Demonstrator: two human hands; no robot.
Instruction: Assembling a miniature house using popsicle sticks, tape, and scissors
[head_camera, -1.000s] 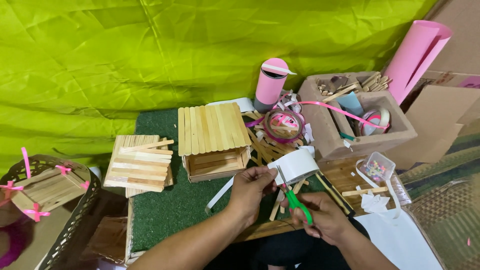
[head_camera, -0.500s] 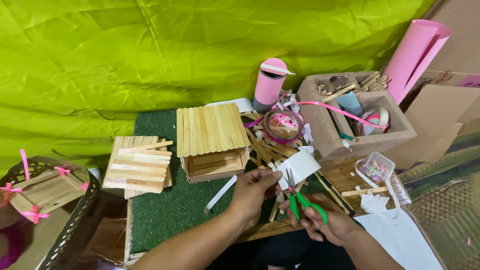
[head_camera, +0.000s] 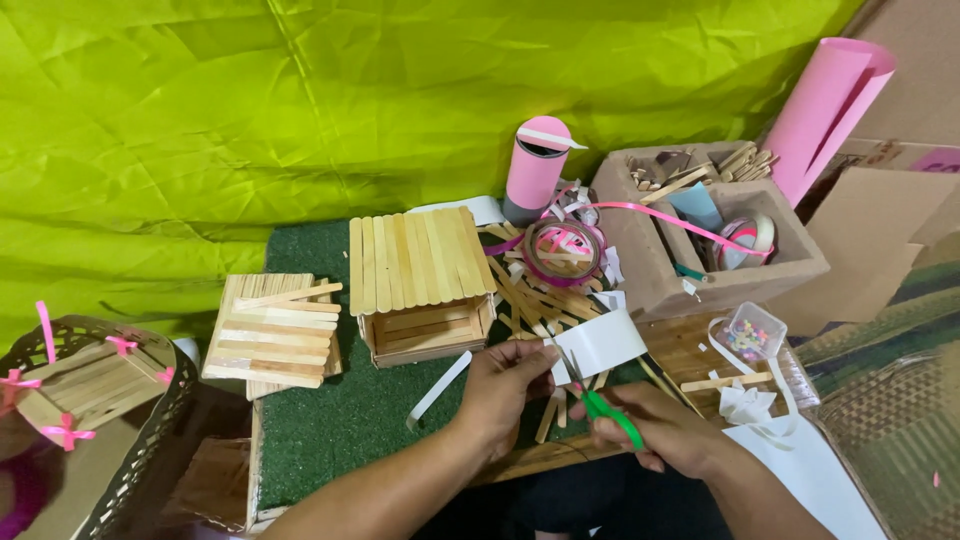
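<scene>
Scissors (head_camera: 600, 400) shifted left under white paper (head_camera: 600, 345) (box (head_camera: 650, 280) holds sticks).

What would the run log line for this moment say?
left hand: holds white paper piece | right hand: works green-handled scissors at the paper's edge | nearby: stick house on green mat

Open green mat (head_camera: 340, 420): free passage left of the left hand (head_camera: 510, 385).
Blocked ahead: stick house (head_camera: 420, 285), scattered sticks (head_camera: 530, 295).
Blocked right: bead box (head_camera: 750, 335).
</scene>
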